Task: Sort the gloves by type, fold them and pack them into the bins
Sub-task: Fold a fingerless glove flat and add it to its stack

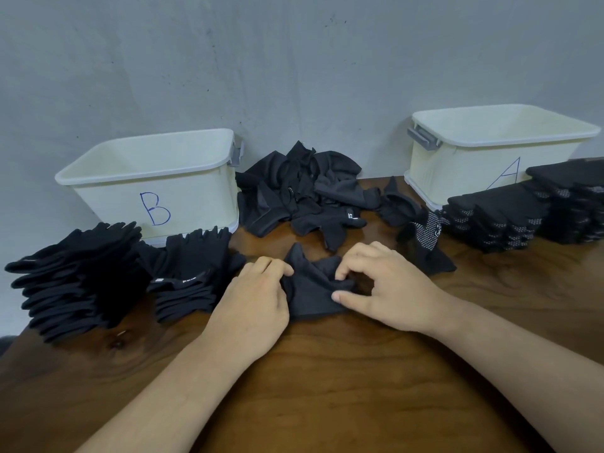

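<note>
Bin B (157,191) left, bin A (490,152) right.

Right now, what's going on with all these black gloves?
A person is folding one black glove on the wooden table, with the left hand and right hand both pinching it. Plain folded gloves are stacked before bin B, dotted gloves by bin A. A loose heap waits between the bins.

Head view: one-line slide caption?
Left hand and right hand pinch a black glove; plain stacks by bin B, dotted stacks by bin A.
</note>
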Demonstrator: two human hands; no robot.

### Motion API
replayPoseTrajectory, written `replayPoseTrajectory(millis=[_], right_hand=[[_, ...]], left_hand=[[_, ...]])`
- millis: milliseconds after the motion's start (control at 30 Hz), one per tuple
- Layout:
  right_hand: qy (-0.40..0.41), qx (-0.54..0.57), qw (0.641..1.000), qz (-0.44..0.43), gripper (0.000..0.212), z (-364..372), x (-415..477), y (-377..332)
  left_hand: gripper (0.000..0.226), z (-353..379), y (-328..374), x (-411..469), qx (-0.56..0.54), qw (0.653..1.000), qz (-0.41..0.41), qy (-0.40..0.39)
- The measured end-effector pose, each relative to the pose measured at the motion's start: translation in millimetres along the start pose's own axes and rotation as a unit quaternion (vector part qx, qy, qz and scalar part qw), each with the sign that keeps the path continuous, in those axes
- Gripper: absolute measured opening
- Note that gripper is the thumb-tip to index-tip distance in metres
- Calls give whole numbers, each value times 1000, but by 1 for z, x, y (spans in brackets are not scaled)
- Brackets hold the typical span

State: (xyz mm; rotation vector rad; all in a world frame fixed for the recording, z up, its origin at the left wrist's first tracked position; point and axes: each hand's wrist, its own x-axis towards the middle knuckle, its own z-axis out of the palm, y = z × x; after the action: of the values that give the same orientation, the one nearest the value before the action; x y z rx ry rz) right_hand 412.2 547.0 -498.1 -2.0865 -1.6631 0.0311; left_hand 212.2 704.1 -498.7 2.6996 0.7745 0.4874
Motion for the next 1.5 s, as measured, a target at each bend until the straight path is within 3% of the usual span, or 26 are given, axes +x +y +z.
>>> replayPoseTrajectory(millis=[100, 267, 333, 433, 500, 633, 800, 900, 1000, 1067, 1133, 1333, 1500], right_hand=[[46, 153, 985, 60, 16, -1, 2, -3], [93, 283, 942, 153, 45, -5, 7, 2], [115, 238, 953, 149, 47, -4, 6, 7], [122, 123, 984, 53, 34, -1, 5, 6], [63, 85, 994, -25, 35, 0, 5, 2], [-140, -75, 984, -87, 60, 7, 8, -2], [-196, -95, 974, -59, 65, 1, 17, 3], [-138, -40, 988, -50, 62, 0, 17, 5], [30, -22, 999, -11, 41, 1, 16, 16], [94, -61, 993, 48, 37, 3, 19, 22], [97, -94, 987, 92, 42, 7, 24, 24], [49, -146, 981, 114, 49, 10, 35, 26], [143, -80, 985, 53, 44, 8, 32, 23]], left_hand=[[35, -2, 1, -2, 4, 1000, 10, -3], [17, -8, 5, -5, -35, 999, 18, 1], [17, -8, 10, -6, -52, 998, 32, 14], [21, -8, 14, -5, -51, 994, 77, 54], [16, -5, 11, -4, -15, 993, 108, 54], [46, 6, 2, -4, 27, 992, 118, -22], [46, 1, 1, 0, 29, 995, 81, -50], [43, -1, 2, -1, 26, 995, 71, -62], [44, -3, 4, -2, 15, 997, 56, -58], [47, -2, 8, -3, 17, 998, 51, -43], [48, -1, 10, -3, 25, 998, 55, -29], [34, 0, 11, -5, -40, 997, 65, -5], [32, 1, 9, -2, -123, 992, 27, -22]])
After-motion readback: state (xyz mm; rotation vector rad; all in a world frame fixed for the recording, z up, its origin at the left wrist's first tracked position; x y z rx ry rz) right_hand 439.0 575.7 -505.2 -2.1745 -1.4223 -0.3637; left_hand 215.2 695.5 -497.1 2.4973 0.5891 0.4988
